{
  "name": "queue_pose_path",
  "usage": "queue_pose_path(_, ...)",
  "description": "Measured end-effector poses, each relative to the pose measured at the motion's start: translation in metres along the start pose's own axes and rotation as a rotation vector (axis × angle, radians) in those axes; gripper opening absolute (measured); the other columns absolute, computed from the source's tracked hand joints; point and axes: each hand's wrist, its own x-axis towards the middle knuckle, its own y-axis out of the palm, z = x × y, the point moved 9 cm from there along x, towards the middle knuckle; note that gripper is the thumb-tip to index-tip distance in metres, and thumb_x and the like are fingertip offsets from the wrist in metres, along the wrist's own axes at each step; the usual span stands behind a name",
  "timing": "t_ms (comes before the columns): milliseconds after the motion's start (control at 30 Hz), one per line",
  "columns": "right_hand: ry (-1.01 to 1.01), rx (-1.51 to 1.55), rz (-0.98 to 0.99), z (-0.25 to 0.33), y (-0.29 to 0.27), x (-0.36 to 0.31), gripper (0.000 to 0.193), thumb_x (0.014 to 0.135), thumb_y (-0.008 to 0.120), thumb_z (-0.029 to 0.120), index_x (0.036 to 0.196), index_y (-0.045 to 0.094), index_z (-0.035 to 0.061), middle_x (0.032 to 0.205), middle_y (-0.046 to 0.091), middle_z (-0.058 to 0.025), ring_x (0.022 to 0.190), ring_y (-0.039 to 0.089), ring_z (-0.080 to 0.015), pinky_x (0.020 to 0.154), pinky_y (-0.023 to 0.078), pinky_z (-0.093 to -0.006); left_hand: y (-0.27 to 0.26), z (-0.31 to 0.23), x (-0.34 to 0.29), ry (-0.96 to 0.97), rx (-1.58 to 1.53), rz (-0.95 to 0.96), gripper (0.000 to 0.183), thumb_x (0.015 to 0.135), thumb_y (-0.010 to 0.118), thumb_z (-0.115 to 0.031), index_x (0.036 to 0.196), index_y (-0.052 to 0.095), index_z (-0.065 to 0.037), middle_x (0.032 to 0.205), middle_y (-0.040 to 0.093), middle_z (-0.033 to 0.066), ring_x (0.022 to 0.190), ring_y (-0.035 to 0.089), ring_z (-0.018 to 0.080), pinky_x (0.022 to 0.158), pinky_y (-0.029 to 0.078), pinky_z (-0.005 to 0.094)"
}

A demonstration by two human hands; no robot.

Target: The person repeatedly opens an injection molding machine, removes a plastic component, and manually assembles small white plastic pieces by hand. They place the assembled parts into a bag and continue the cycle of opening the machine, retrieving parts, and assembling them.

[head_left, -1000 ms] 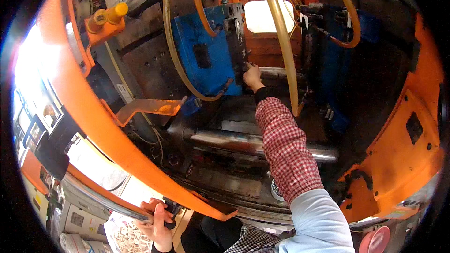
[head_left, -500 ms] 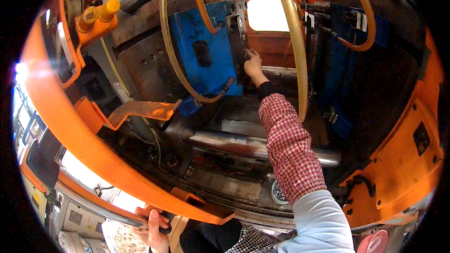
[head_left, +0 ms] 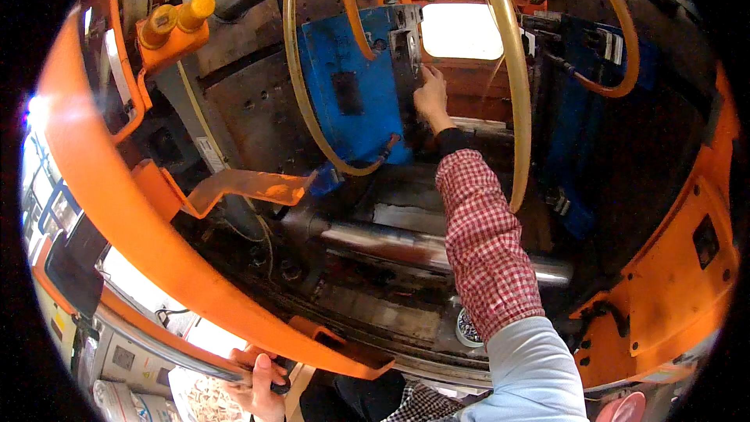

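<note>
I am leaning into an orange moulding machine. My right hand [head_left: 430,96], on a red-checked sleeve, reaches far in and touches the grey metal mould face [head_left: 408,47] beside a blue mould plate [head_left: 348,98]. Whether the fingers pinch anything there is too small to tell. My left hand [head_left: 255,379] is low at the bottom edge, wrapped around a dark handle on the orange machine door frame [head_left: 141,242]. Yellow hoses [head_left: 516,109] loop down in front of the mould, just right of my right forearm.
A shiny steel tie bar [head_left: 406,246] runs across under my arm. An orange bracket [head_left: 242,186] juts out at left, and orange guarding [head_left: 672,281] closes the right side. A small round patterned lid [head_left: 466,328] lies near the lower rail. A bright opening [head_left: 461,31] shows behind the mould.
My right hand has moved up the mould face, toward the bright opening. The view has tilted, so the left hand sits lower in the picture, still on the handle.
</note>
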Motion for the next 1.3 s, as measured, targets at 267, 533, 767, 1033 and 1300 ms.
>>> queue_pose_path(267, 0.111, -0.196, 0.101, 0.015, -0.001, 0.0, 0.056, 0.072, 0.048, -0.001, 0.126, 0.051, 0.0111, 0.131, 0.041, -0.0176, 0.12, 0.038, -0.0376, 0.1, 0.033, -0.0436, 0.003, -0.005, -0.001, 0.037, -0.066, 0.015, 0.018, 0.083, 0.058, -0.006, 0.074, 0.042, -0.003, 0.051, 0.044, 0.0037, 0.037, 0.038, 0.008, 0.038, 0.032, 0.0206)
queue_pose_path(533, 0.01, 0.068, -0.001, 0.049, -0.005, 0.024, 0.06, 0.071, 0.045, -0.004, 0.129, 0.048, 0.0121, 0.129, 0.042, -0.0212, 0.119, 0.039, -0.0386, 0.1, 0.033, -0.0441, 0.002, -0.005, -0.003, 0.033, -0.024, 0.027, 0.017, 0.082, 0.059, -0.009, 0.073, 0.045, -0.003, 0.055, 0.046, 0.0046, 0.038, 0.041, 0.0087, 0.04, 0.035, 0.021)
queue_pose_path(767, 0.005, 0.028, -0.104, 0.048, -0.033, 0.009, 0.052, 0.071, 0.045, -0.004, 0.122, 0.051, 0.0039, 0.12, 0.05, -0.0224, 0.113, 0.046, -0.0376, 0.097, 0.036, -0.0411, 0.003, -0.004, -0.004, -0.025, -0.016, 0.038, 0.019, 0.083, 0.06, -0.012, 0.076, 0.045, -0.003, 0.054, 0.046, 0.0033, 0.039, 0.041, 0.0079, 0.04, 0.033, 0.0209)
queue_pose_path(1033, 0.095, -0.017, -0.117, 0.057, -0.068, -0.068, 0.021, 0.078, 0.062, 0.016, 0.092, 0.062, -0.0001, 0.084, 0.065, -0.0182, 0.08, 0.062, -0.0321, 0.074, 0.047, -0.039, 0.007, -0.007, -0.002, -0.082, -0.025, 0.106, 0.019, 0.084, 0.056, -0.008, 0.07, 0.044, -0.002, 0.057, 0.047, 0.0078, 0.049, 0.044, 0.0121, 0.052, 0.039, 0.0231)
queue_pose_path(1300, -0.261, 0.171, 0.147, 0.179, -0.173, -0.263, 0.013, 0.081, 0.064, 0.012, 0.075, 0.06, 0.0009, 0.066, 0.059, -0.0167, 0.057, 0.058, -0.0277, 0.056, 0.046, -0.0342, 0.01, -0.009, -0.002, -0.087, -0.083, 0.149, 0.011, 0.085, 0.06, -0.011, 0.085, 0.055, -0.001, 0.068, 0.055, 0.0064, 0.05, 0.046, 0.0088, 0.052, 0.037, 0.0219)
